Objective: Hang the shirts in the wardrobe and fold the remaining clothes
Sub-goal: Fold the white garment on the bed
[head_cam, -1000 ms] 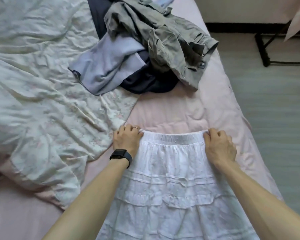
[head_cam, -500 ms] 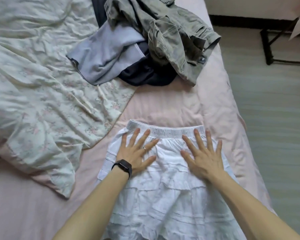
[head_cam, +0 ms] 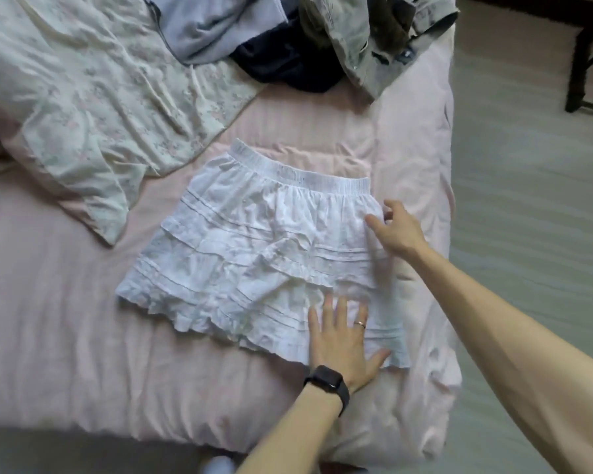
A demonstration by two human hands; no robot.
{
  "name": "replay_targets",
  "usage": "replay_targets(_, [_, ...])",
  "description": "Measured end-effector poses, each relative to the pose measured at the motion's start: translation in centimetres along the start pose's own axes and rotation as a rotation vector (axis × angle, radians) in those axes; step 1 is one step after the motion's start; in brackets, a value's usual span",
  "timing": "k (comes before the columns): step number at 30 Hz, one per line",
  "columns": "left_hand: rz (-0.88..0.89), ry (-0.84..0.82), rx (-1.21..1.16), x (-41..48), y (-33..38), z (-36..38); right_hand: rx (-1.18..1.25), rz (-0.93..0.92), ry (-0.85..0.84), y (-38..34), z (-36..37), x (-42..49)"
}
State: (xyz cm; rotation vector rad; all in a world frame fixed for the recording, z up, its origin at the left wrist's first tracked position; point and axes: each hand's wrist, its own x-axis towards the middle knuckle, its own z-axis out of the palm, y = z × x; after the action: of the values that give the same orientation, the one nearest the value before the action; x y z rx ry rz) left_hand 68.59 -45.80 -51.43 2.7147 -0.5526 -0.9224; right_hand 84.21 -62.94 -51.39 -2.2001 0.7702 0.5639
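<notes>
Bed (head_cam: 65,319): skirt (head_cam: 254,254) under left fingers (head_cam: 341,313)

Looks forward and steeply down from head height onto the pink bed (head_cam: 65,354), from close above. Faces across the mattress toward the clothes pile (head_cam: 322,46) at the far edge, taking in the white skirt (head_cam: 254,261) mid-frame and a strip of floor (head_cam: 528,251) along the right.

There is one white skirt (head_cam: 254,261). Three more are piled: lilac garment (head_cam: 213,25), navy garment (head_cam: 281,63), olive garment (head_cam: 367,29). Two hands: left hand (head_cam: 339,347), right hand (head_cam: 399,227).
</notes>
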Motion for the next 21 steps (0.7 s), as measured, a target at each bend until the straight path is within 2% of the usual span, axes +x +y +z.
replay_targets(3, [-0.217,-0.192,0.027,0.5,3.6,1.6,0.025,-0.03,-0.036,1.0,-0.2,0.6])
replay_targets(5, [-0.292,-0.211,0.07,1.3,5.2,2.1,0.04,-0.046,-0.031,1.3,0.2,1.2])
replay_targets(11, [-0.338,-0.243,0.164,2.4,6.9,2.7,0.041,-0.039,-0.014,1.3,1.1,2.6])
replay_targets(16, [-0.253,-0.116,-0.093,1.6,3.5,-1.4,0.173,0.035,-0.007,-0.1,0.2,2.4])
replay_targets(21, [-0.411,0.041,-0.468,-1.1,-3.1,-8.4,0.427,0.075,0.059,-4.6,0.2,-0.4])
